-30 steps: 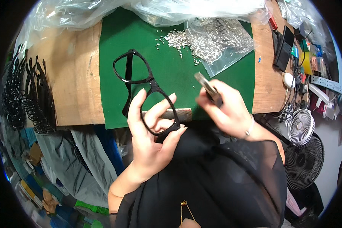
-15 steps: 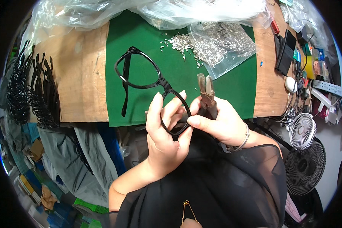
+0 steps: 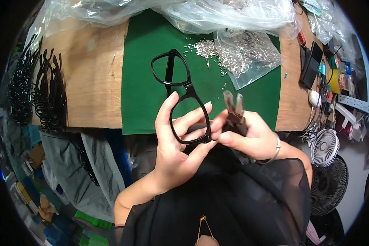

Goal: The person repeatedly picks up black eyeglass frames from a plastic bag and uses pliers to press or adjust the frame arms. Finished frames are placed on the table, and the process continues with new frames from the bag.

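Eyeglass frame [image 3: 180, 98] between left fingers [image 3: 168, 112]

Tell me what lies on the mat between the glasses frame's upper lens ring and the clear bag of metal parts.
In the head view, loose small silvery metal parts lie scattered on the green mat between the black glasses frame and the clear bag.

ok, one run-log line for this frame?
left hand: holds black glasses frame | right hand: grips pliers, tips up, beside frame corner | green mat: metal bits loose
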`<state>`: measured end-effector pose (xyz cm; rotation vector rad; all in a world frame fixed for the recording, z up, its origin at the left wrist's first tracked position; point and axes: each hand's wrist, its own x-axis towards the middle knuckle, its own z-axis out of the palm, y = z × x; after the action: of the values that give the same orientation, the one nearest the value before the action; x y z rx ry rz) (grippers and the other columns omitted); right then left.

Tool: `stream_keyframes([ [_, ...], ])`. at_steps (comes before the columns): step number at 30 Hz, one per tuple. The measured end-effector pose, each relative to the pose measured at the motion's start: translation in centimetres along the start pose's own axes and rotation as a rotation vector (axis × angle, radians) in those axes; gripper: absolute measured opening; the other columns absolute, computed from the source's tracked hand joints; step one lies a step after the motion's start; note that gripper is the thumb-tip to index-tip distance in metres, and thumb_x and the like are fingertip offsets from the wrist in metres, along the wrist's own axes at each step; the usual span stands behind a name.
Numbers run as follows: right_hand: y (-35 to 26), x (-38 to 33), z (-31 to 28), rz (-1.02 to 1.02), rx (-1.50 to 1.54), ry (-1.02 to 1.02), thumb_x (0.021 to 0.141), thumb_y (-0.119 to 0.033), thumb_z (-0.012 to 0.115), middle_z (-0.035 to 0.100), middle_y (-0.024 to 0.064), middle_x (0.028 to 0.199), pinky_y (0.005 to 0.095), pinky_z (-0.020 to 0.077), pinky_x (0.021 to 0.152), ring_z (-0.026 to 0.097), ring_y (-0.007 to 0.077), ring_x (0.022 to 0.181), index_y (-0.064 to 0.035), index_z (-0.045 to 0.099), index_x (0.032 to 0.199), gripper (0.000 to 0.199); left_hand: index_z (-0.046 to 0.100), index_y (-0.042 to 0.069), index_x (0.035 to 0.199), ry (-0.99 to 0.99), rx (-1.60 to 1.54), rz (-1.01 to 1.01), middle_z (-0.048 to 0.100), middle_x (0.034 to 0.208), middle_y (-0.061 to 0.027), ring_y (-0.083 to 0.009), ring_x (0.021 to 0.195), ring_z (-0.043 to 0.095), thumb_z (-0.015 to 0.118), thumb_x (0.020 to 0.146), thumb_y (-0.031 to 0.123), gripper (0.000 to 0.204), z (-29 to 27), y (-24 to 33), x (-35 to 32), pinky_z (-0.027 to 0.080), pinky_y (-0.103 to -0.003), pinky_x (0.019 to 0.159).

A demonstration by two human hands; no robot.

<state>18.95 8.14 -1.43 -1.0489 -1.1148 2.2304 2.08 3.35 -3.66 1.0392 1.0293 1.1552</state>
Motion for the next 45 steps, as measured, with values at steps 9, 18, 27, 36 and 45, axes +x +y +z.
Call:
stream_keyframes([
  [9,-1.6,0.4,-0.7,0.066,-0.837,-0.301,0.082,-0.026,0.054,0.058,0.0218,0.084,0.0409,0.0454,0.07,0.057,0.0366,0.079,0.0043,0.053,0.087,0.031,-0.003,0.004,0.133,-0.095,-0.069,-0.022,0.039,0.126,-0.0239,-0.0276,0.102,0.055,0.056,0.077,-0.01,0.083,-1.3,0.8,-0.1,0.045,-0.033,0.087],
  [18,-1.1,0.6,-0.5,0.08,-1.209,-0.189,0.08,-0.025,0.058,0.06,0.0196,0.069,0.04,0.0485,0.061,0.06,0.0342,0.067,0.003,0.057,0.076,0.029,-0.003,0.005,0.133,-0.125,-0.041,-0.116,0.04,0.125,-0.0235,-0.0264,0.102,0.055,0.054,0.077,-0.012,0.082,-1.1,0.4,0.1,0.047,-0.031,0.083],
  [27,-0.8,0.9,-3.0,0.183,-0.933,-0.282,0.079,-0.033,0.06,0.058,0.0199,0.084,0.0384,0.0444,0.069,0.057,0.0343,0.081,0.0024,0.054,0.089,0.037,0.0,0.006,0.133,-0.065,0.028,-0.208,0.041,0.123,-0.0221,-0.022,0.096,0.057,0.054,0.074,-0.014,0.083,-1.2,0.5,0.4,0.049,-0.027,0.079],
  [36,4.0,2.1,-5.3,-0.252,-1.261,0.321,0.069,-0.012,0.061,0.055,0.0145,0.078,0.04,0.0427,0.069,0.054,0.0319,0.077,-0.0017,0.05,0.083,0.021,0.011,0.009,0.13,-0.017,-0.068,-0.05,0.046,0.11,-0.0183,-0.0088,0.063,0.05,0.059,0.073,-0.004,0.076,-1.8,-1.5,-0.6,0.045,-0.021,0.062],
  [45,5.1,4.0,-5.5,-0.239,-1.447,0.441,0.069,-0.01,0.06,0.053,0.0098,0.076,0.0362,0.0381,0.066,0.052,0.0271,0.077,-0.0044,0.049,0.08,0.017,0.001,0.013,0.135,0.051,-0.384,-0.272,0.044,0.118,-0.0208,-0.0199,0.085,0.06,0.054,0.075,-0.01,0.083,-2.1,0.6,-0.7,0.047,-0.027,0.075],
])
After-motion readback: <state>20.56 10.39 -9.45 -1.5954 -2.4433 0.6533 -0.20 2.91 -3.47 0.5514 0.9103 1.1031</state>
